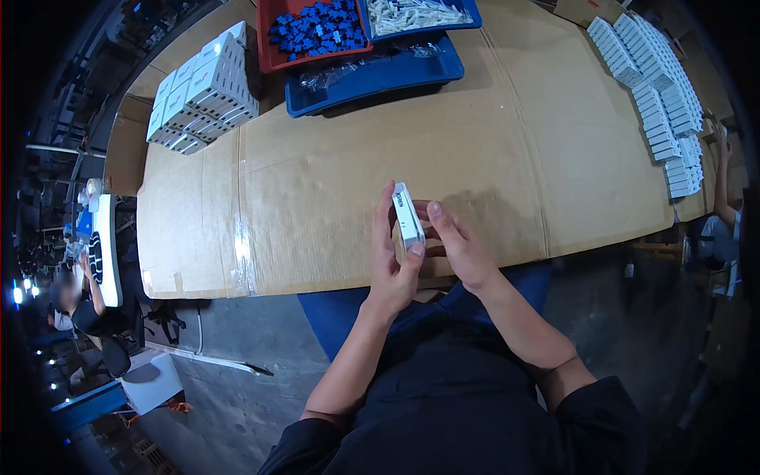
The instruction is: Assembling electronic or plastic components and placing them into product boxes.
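Observation:
A small, slim white box (407,214) with dark print on its side is held above the near part of the table. My left hand (391,269) grips it, fingers along its left side and thumb at its lower end. Close by on the right is my right hand (463,249), its fingers apart and reaching toward the box's right side. The box hides some of those fingertips, so I cannot tell whether they touch it.
Cardboard covers the table (340,166). White boxes (206,91) are stacked at the far left, and more white boxes (657,95) stand in rows at the right. At the back are a red tray (269,59) of blue pieces, a blue tray (475,16) of white pieces, and another blue tray (380,87) with clear plastic.

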A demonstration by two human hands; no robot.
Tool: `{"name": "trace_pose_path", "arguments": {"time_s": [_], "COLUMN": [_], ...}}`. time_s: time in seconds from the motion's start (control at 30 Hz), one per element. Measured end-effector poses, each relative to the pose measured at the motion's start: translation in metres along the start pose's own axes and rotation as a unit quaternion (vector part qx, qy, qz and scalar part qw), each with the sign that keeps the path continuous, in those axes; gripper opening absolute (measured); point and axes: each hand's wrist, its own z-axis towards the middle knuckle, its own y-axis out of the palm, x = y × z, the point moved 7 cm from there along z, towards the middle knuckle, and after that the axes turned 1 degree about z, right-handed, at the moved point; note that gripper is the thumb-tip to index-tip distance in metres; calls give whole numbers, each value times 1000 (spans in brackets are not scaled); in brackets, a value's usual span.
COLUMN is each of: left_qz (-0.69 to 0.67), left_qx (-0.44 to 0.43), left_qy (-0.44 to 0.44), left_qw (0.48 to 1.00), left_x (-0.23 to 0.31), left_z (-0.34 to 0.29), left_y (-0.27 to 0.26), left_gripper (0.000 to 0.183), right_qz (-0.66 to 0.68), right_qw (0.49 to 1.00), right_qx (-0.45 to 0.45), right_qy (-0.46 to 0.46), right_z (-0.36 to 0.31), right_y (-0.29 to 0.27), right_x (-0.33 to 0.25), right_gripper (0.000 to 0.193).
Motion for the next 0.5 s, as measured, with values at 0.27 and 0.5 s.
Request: {"name": "trace_pose_path", "arguments": {"time_s": [0.27, 0.5], "left_qz": [87, 83], "left_qx": [39, 92], "left_qy": [50, 77], "left_qw": [994, 989], "left_x": [-9, -8], "left_z": [-2, -11], "left_y": [0, -11], "left_gripper": [97, 113], "right_qz": [114, 136], "right_qw": [993, 988], "right_qx": [-7, 12], "right_qy": [21, -65], "right_z": [-8, -7], "right_y": [24, 31], "right_x": [1, 19], "right_gripper": [48, 42]}}
